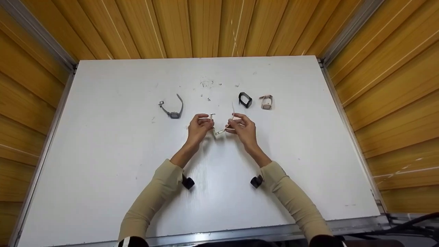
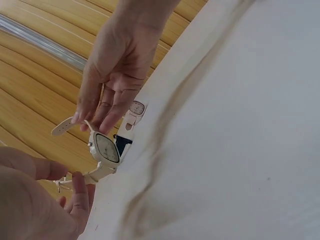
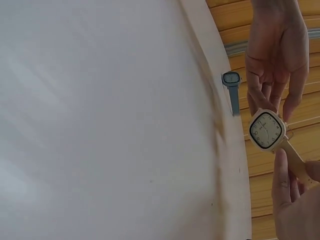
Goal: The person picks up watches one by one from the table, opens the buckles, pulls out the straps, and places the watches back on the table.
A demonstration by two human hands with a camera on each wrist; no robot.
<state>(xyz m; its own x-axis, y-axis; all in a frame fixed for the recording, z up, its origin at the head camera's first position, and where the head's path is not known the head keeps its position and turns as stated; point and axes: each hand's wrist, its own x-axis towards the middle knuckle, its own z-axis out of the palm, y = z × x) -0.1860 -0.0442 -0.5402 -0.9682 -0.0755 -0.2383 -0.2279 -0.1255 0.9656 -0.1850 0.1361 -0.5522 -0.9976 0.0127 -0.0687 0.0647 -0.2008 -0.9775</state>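
Observation:
A cream wristwatch (image 1: 218,132) with a rounded square dial (image 3: 266,131) hangs unfastened between both hands above the table. My left hand (image 1: 199,128) pinches the buckle-side strap (image 2: 95,175) between thumb and fingers. The other strap (image 2: 64,126), with a row of holes, is held between the thumb and fingers of my right hand (image 1: 244,130). In the left wrist view the dial faces the camera at a slant. Hidden behind the fingers are parts of both straps.
On the white table (image 1: 103,171) lie a grey watch (image 1: 175,115) with spread straps to the left, then a black watch (image 1: 245,100) and a pale pink watch (image 1: 267,102) to the right, both looped. Wood-patterned walls (image 1: 205,27) border the back and sides.

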